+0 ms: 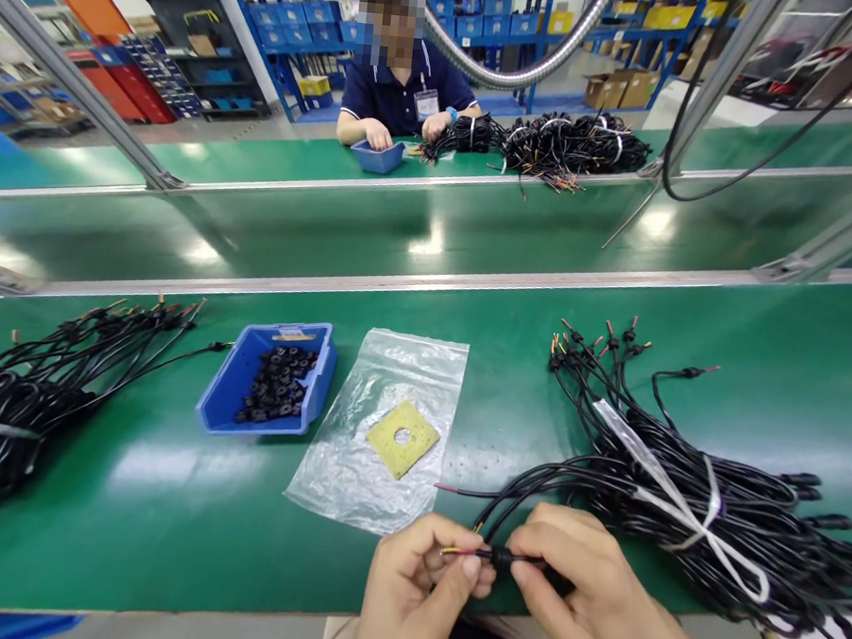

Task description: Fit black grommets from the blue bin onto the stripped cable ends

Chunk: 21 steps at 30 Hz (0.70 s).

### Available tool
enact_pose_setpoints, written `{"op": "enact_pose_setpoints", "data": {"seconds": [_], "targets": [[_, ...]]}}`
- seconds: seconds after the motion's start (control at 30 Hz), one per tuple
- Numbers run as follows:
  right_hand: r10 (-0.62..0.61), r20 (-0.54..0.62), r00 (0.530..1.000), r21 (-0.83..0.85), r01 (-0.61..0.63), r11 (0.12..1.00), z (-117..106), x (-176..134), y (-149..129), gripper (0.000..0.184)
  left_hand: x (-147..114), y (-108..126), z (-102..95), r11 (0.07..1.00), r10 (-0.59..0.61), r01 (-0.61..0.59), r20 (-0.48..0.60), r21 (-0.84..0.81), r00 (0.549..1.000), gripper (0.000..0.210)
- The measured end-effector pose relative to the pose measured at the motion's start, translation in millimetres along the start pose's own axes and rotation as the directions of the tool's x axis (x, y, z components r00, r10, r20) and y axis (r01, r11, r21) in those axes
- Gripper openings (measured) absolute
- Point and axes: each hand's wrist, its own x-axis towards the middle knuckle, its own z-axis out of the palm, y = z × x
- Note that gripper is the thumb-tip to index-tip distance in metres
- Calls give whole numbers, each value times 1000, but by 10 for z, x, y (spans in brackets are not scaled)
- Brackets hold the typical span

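Note:
Near the bench's front edge, my left hand pinches the stripped end of a black cable, where red and yellow wires stick out past the fingertips. A small black grommet sits around that cable, between my two hands. My right hand grips the same cable just right of the grommet. Behind my right hand lies a bundle of black cables bound with white ties; several of its ends carry black grommets. Left of centre, a blue bin holds many small black grommets.
A clear plastic bag with a yellow square pad on it lies mid-bench. Another cable bundle rests at the left. Across the metal-framed bench a person works by more cables and a small blue bin.

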Motion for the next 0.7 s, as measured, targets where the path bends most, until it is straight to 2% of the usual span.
{"op": "enact_pose_setpoints", "data": {"seconds": [0.2, 0.33, 0.4, 0.47, 0.5, 0.53, 0.6, 0.63, 0.67, 0.7], "targets": [[-49, -9, 999, -41, 48, 998, 28, 1, 10, 15, 31, 59, 28, 998, -45, 45, 5, -40, 999, 31], [-64, 5, 998, -60, 64, 996, 35, -7, 5, 16, 34, 38, -11, 998, -45, 46, 30, -47, 999, 17], [-66, 4, 998, -63, 66, 996, 20, -12, -1, 16, 36, 35, -80, 998, -35, 38, 81, -43, 996, 11], [-70, 11, 998, -52, 70, 996, -23, -10, -20, 18, 49, 44, -168, 1000, -3, 4, 192, 0, 981, 14], [-72, 26, 997, -26, 73, 997, -55, -7, -35, 18, 61, 51, -206, 997, 20, -39, 289, 60, 957, 20], [-79, 49, 996, 16, 79, 997, -92, -3, -54, 19, 74, 54, -233, 985, 49, -113, 409, 133, 911, 27], [-106, 78, 991, 102, 98, 990, -163, 9, -93, 22, 99, 38, -243, 916, 62, -296, 632, 271, 772, 40], [-116, 74, 990, 106, 108, 989, -189, 16, -110, 23, 107, 15, -225, 871, 39, -372, 709, 320, 704, 45], [-115, 56, 992, 60, 112, 992, -205, 26, -122, 24, 110, -16, -196, 833, 8, -423, 757, 356, 654, 50], [-117, 33, 993, -34, 118, 992, -209, 40, -128, 25, 109, -52, -161, 804, -22, -453, 780, 386, 625, 54]]}}
